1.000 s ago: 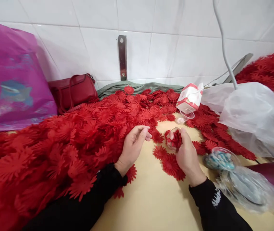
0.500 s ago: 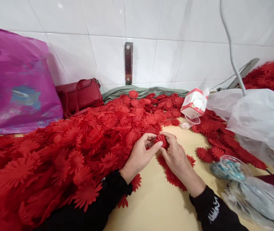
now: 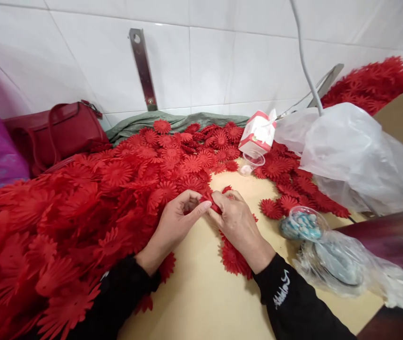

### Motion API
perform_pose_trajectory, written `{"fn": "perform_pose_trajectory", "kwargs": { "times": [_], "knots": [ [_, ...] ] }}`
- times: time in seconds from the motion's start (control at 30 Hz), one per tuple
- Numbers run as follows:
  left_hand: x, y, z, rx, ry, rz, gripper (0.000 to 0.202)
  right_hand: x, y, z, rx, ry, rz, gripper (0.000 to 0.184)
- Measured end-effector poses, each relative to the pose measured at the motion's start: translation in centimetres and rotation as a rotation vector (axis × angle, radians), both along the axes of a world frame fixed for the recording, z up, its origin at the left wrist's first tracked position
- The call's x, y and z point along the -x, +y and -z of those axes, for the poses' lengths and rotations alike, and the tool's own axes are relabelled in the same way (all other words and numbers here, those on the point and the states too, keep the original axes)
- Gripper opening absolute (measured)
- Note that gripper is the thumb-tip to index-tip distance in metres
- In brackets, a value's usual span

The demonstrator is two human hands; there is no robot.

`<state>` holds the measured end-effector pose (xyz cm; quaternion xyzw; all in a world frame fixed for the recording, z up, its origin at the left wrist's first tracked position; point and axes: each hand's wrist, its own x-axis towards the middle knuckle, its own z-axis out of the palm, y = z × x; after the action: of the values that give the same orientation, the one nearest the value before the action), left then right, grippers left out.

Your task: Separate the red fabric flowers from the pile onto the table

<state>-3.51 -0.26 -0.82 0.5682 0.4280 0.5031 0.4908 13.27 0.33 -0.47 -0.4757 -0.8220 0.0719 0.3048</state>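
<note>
Between my two hands is a red fabric flower [image 3: 211,202], bunched and partly hidden by the fingers. My left hand [image 3: 178,217] pinches its left side with thumb and fingers. On the other side my right hand [image 3: 237,219] is closed over it, fingers bent and thumb pressed near my left thumb. A large heap of flat red flower pieces [image 3: 123,172] spreads left of and behind my hands, with many-pointed petals. Under my right wrist lies a row of stacked red flowers [image 3: 233,255] on the pale yellow table [image 3: 194,293].
A tissue box [image 3: 258,132] and a clear plastic cup [image 3: 251,163] stand behind my hands. To the right are a tub of blue-white pieces [image 3: 302,224], clear plastic bags [image 3: 343,264] and a white bag [image 3: 357,146]. A red handbag [image 3: 63,132] sits at the back left.
The view has turned right, so the surroundings appear shifted left. My right fingers have folded further over the flower, which now shows less between my hands.
</note>
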Motion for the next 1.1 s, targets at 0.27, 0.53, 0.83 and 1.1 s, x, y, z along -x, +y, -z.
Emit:
{"fn": "perform_pose_trajectory", "kwargs": {
  "times": [0.27,0.53,0.83,1.1],
  "knots": [
    [0.8,0.0,-0.4,0.082,-0.121,-0.081,0.031,-1.4,0.3,-1.7,-0.024,0.401,-0.137,0.063],
    [1.3,-0.4,-1.2,0.107,-0.071,0.142,0.039,-2.1,0.4,-1.7,0.034,0.412,-0.253,0.044],
    [1.5,-0.3,-1.1,0.136,-0.119,0.168,0.038,-1.0,-0.1,-1.1,0.070,0.395,-0.222,0.022],
    [1.5,-0.1,-0.9,0.062,-0.094,0.132,0.035,-0.5,-0.1,-0.2,-0.080,0.279,-0.176,0.017]
  ]
}}
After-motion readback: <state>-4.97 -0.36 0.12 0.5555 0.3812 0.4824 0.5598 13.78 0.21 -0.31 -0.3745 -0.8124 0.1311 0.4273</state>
